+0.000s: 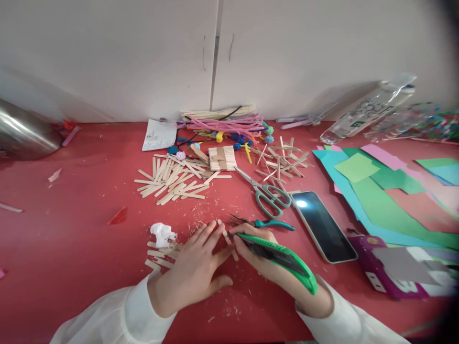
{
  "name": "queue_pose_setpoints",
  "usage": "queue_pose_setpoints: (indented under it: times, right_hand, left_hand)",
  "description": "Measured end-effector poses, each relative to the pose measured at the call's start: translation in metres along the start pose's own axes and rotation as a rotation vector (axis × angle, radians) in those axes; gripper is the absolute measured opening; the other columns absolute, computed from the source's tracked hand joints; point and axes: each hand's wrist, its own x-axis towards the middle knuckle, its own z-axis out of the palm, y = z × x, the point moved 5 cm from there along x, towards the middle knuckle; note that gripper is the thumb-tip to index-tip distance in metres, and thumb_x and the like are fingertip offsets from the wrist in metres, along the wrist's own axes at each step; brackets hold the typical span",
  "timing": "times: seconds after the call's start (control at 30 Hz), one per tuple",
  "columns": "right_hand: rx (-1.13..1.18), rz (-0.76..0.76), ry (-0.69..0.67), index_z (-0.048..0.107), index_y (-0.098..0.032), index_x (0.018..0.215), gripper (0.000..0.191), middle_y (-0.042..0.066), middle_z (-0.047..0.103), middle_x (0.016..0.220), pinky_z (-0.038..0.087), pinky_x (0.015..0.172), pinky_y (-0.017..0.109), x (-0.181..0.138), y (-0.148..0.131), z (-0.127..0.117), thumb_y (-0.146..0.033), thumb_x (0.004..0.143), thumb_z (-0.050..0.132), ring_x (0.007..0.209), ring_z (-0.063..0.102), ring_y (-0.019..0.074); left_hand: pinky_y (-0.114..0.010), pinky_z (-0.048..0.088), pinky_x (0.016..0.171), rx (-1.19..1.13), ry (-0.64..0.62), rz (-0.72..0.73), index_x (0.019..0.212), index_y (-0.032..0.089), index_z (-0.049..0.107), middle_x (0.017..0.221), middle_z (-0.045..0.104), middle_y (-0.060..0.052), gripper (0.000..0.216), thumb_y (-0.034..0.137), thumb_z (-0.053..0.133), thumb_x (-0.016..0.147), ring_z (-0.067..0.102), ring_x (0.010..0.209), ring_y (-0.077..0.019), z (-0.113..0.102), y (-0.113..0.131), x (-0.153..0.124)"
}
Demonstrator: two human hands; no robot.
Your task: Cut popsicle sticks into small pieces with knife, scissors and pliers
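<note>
My left hand (195,267) lies flat on the red table (79,239), fingers stretched out and pressing down a wooden craft stick (226,237). My right hand (265,260) is closed round a green utility knife (283,258), its tip at the stick beside my left fingertips. Wood shavings lie scattered around both hands. A few cut sticks (158,255) lie just left of my left hand, next to a crumpled white scrap (163,233).
A heap of craft sticks (172,179), a glued stick panel (222,157), scissors (267,193), small teal pliers (265,223), a phone (322,224), pipe cleaners (225,125) and coloured paper sheets (387,196) lie beyond. A metal bowl (21,131) sits far left.
</note>
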Motion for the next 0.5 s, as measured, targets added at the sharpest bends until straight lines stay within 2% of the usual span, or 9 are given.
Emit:
queue_pose_setpoints:
  times: [0.33, 0.5]
  right_hand:
    - [-0.007, -0.072, -0.107, 0.061, -0.021, 0.081, 0.015, -0.001, 0.063, 0.062, 0.05, 0.053, 0.024, 0.0087, -0.0097, 0.0043, -0.023, 0.087, 0.047, 0.051, 0.059, 0.0125]
    - [-0.01, -0.046, -0.047, 0.061, -0.021, 0.079, 0.015, 0.0, 0.064, 0.065, 0.05, 0.056, 0.025, 0.0042, -0.005, 0.0045, -0.022, 0.086, 0.048, 0.055, 0.061, 0.014]
  left_hand:
    - [-0.053, 0.036, 0.103, 0.055, 0.006, 0.052, 0.126, 0.017, 0.055, 0.141, 0.039, -0.024, 0.059, 0.053, 0.061, 0.08, 0.032, 0.132, -0.0386, -0.0022, 0.003, 0.0006]
    - [-0.053, 0.037, 0.101, 0.089, -0.045, 0.088, 0.131, 0.017, 0.05, 0.142, 0.037, -0.025, 0.062, 0.054, 0.057, 0.082, 0.033, 0.131, -0.0391, -0.0046, 0.0021, 0.0023]
